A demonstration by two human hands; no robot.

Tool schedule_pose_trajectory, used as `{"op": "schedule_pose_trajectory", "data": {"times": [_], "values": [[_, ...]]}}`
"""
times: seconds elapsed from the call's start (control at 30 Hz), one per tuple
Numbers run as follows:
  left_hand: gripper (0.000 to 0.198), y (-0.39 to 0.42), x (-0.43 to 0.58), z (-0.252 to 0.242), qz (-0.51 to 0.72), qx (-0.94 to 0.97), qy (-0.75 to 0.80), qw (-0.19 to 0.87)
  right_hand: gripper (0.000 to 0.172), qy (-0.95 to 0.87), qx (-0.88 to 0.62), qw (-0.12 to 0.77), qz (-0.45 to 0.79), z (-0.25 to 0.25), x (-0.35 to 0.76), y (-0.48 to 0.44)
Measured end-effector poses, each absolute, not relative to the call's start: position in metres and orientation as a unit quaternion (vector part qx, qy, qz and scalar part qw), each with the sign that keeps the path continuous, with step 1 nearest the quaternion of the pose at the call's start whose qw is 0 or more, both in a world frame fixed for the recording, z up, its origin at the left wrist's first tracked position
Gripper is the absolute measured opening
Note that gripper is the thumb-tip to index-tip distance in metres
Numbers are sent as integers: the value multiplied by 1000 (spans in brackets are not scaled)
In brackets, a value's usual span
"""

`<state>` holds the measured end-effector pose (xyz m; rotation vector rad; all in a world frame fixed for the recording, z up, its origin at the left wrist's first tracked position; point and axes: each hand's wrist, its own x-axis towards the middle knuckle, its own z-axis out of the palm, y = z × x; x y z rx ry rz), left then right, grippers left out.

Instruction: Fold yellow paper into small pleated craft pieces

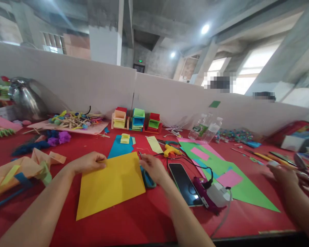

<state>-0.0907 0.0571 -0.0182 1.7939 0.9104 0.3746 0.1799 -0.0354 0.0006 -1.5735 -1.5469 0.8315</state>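
A yellow paper sheet [112,183] lies on the red table [144,219] in front of me. My left hand [89,162] rests on the sheet's upper left edge, fingers curled down on the paper. My right hand [153,167] is at the sheet's right edge, blurred, fingers bent over blue-handled scissors [147,178] lying there. Whether it grips them is unclear.
A phone [184,183] and a purple-white device [211,193] lie right of my right hand. Green and pink papers [221,175], a yellow glue gun [171,150], bottles [207,128], small paper boxes [137,120] and craft sticks [72,120] are behind. Another person's hands [290,176] work at far right.
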Motion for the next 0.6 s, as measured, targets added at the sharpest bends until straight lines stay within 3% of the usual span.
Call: {"op": "schedule_pose_trajectory", "data": {"times": [0.13,0.27,0.43,0.6], "values": [[18,58,-90,-19,126,783,344,503,28,-574,-760,292,87,0,216,-81],[15,53,-90,-13,118,798,300,510,25,-581,-793,178,-34,-15,224,-109],[19,50,-88,-10,151,791,266,530,18,-577,-804,100,-104,-16,212,-117],[21,54,-91,-13,215,754,256,565,18,-521,-846,78,-80,-13,210,-143]]}}
